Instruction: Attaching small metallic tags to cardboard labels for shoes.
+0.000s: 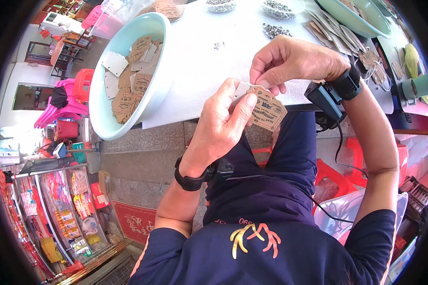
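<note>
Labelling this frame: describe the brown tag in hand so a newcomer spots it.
Find the white-topped table at the top. At its near edge, the left hand pinches a brown card tag. Unlike the tags piled in the pale green basin, this one is held in the air.

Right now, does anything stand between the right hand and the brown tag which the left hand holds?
Nothing visible does. The right hand has its fingertips at the upper edge of the brown tag; the left hand grips it from the left.
</note>
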Available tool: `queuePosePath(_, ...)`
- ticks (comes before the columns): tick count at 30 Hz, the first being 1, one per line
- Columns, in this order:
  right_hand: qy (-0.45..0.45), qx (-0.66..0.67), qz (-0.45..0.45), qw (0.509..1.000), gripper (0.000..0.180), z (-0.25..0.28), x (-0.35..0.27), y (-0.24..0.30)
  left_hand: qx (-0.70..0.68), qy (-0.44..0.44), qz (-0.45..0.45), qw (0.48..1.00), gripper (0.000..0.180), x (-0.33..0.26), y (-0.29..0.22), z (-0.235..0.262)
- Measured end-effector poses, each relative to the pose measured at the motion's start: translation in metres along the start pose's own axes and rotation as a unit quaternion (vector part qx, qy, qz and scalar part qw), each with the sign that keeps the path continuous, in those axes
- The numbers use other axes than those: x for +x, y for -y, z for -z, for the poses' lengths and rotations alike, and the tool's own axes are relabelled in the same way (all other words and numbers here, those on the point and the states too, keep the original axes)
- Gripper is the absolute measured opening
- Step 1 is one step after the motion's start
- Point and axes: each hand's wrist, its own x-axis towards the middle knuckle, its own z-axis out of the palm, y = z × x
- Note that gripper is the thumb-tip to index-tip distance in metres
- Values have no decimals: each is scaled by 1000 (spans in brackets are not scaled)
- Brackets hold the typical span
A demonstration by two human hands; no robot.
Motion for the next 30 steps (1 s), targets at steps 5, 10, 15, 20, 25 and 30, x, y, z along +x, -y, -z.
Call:
queuePosePath(5, -3, 16, -12, 1000, 24, -1, 3, -5, 8, -12, 14, 1000, 16, 1, 1, -3)
queuePosePath(10, 9, -6, 8, 1000, 24, 3, 4, -9, 37, -6, 12, 999, 20, 3, 9, -2)
queuePosePath(15, 8, 30, -13, 999, 23, 1, 5, -16, 47, -25, 20, 998, 18, 4, 11, -2)
queuePosePath(20, 13, 84, -66, 994, 22, -1, 6, -17, 87, -26, -22, 996, 16, 5, 12, -3)
queuePosePath(25, 26, 97, -103, 990, 22, 5, 9, -15, 140, -16, -86, 986, 15, 7, 22, -3)
queuePosePath(30, 23, 121, -153, 980, 22, 5, 10, -17, 141, -23, -55, 988, 12, 9, 21, -5)
